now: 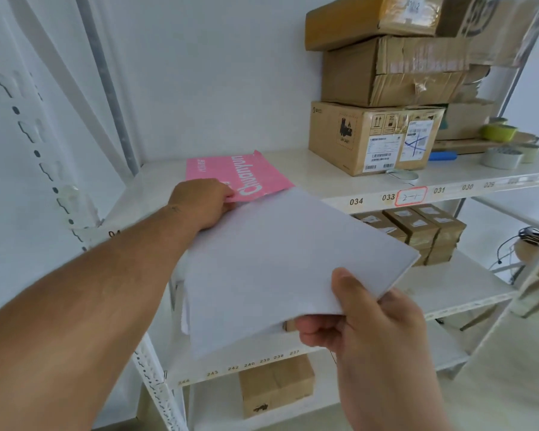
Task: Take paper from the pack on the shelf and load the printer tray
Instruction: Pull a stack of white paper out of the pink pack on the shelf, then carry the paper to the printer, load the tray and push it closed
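Here the right hand (367, 325) pinches the paper (280, 262) (thumb on top); the left hand (203, 203) presses the pink pack (246, 175) on the shelf (324, 178), fingers curled.

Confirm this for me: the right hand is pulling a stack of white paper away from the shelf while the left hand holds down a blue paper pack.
One detail is wrong: the pack is pink, not blue. In the head view the left hand holds down the pink paper pack on the shelf, while the right hand grips the stack of white paper at its near edge, as you said.
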Tool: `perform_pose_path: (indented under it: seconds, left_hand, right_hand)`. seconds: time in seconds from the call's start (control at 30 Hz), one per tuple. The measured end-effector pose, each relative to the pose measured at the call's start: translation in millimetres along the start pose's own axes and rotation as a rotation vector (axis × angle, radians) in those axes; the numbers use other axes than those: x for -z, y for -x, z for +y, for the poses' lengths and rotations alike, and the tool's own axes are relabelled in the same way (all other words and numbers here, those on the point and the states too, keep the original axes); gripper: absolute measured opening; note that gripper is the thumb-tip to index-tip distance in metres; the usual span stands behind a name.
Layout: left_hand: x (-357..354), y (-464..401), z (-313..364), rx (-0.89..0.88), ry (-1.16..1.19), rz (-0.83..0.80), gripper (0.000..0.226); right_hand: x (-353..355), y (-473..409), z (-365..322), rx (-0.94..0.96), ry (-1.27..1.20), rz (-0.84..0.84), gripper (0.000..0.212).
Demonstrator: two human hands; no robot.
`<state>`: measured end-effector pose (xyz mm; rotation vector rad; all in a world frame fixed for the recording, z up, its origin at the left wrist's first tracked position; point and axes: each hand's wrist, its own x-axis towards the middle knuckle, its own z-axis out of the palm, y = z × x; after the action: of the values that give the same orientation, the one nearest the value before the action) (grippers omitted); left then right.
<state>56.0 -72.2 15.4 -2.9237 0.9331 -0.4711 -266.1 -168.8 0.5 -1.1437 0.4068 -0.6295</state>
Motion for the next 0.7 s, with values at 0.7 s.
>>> perform_pose_path:
  seconds: [0.7]
  left_hand:
    - [62.7,238.5,62.3,0.219,1.662,0.181,0.036]
  right_hand:
    - [70.9,45.9,38.8,-0.09,-0.177,-0.221,0.021]
